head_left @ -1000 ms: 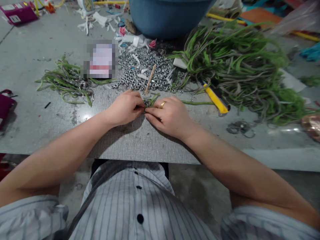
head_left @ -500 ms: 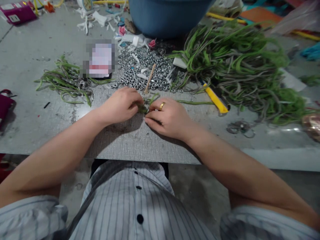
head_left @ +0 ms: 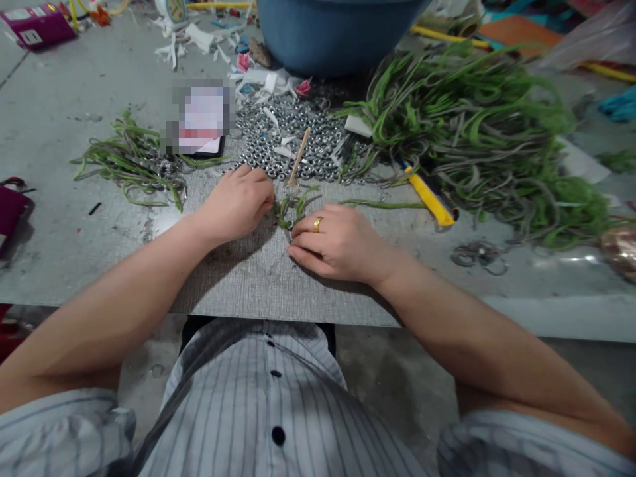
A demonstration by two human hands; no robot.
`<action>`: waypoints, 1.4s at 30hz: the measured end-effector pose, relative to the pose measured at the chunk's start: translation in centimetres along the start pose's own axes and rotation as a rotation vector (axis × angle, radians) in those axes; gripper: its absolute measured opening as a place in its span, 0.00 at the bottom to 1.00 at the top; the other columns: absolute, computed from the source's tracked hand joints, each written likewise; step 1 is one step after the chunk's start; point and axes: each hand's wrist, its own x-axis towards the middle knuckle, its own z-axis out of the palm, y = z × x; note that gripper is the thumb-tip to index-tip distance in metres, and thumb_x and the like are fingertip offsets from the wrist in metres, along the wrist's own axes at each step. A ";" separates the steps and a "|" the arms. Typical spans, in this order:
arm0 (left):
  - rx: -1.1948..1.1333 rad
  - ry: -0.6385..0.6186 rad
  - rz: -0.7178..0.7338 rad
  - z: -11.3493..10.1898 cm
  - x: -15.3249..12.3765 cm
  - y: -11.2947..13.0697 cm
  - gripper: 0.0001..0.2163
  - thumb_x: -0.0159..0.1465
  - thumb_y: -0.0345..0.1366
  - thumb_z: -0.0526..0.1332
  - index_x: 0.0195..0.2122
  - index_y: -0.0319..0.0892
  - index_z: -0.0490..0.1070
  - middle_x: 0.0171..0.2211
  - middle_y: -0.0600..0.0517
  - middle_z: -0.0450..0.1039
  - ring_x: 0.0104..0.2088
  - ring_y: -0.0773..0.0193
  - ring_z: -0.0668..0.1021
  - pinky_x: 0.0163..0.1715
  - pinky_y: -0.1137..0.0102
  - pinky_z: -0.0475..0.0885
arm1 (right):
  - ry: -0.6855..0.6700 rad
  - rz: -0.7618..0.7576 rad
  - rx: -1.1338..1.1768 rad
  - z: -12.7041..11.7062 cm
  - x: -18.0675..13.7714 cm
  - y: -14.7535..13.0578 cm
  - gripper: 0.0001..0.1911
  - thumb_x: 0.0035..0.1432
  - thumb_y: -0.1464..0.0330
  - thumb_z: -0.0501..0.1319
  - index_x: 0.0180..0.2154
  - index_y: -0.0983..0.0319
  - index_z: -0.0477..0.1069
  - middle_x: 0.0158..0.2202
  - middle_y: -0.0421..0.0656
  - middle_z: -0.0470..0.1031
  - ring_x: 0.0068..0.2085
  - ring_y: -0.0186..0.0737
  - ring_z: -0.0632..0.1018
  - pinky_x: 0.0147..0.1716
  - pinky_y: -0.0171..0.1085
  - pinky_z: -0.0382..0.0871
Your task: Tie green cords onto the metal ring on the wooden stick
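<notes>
1. Between the curled left grip point(head_left: 241, 202) and right grip point(head_left: 338, 242) sits a looped green-and-grey fabric cord point(head_left: 285, 220).
2. Right grip touches it; whether either grip pinches anything, I cannot tell.

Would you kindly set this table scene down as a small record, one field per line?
Surface: grey table
Centre: looped green cord
Left hand: fingers curled, just left of the looped green cord; grip hidden
Right hand: fingertips at the looped green cord; gold-coloured ring on one finger
Beyond the hands: many small metal pieces, with a thin pale stick at their near edge
Cord piles: smaller pile on the left, larger pile on the right
Tool: yellow-and-black tool beside the larger pile
Back: blue tub
</notes>
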 end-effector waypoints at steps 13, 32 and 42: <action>0.036 0.141 -0.121 1.0 0.3 0.7 0.11 0.71 0.32 0.53 0.36 0.43 0.74 0.41 0.44 0.77 0.46 0.52 0.73 0.47 0.56 0.69 | -0.018 -0.070 0.164 -0.3 0.0 -0.5 0.20 0.70 0.65 0.56 0.25 0.59 0.74 0.27 0.40 0.80 0.26 0.35 0.74 0.32 0.38 0.62; -0.061 0.156 -0.142 1.4 0.9 0.2 0.09 0.69 0.32 0.55 0.34 0.43 0.74 0.41 0.45 0.77 0.49 0.50 0.75 0.49 0.56 0.69 | -0.231 0.252 0.168 -0.4 0.4 -1.0 0.10 0.58 0.68 0.57 0.26 0.60 0.72 0.18 0.39 0.71 0.22 0.35 0.66 0.27 0.39 0.48; -0.083 0.150 -0.193 0.9 0.4 1.3 0.13 0.69 0.30 0.54 0.51 0.39 0.74 0.51 0.39 0.77 0.56 0.47 0.77 0.57 0.54 0.71 | 0.073 0.355 0.191 0.1 0.0 0.1 0.13 0.67 0.64 0.56 0.37 0.59 0.78 0.32 0.44 0.82 0.34 0.42 0.79 0.35 0.39 0.67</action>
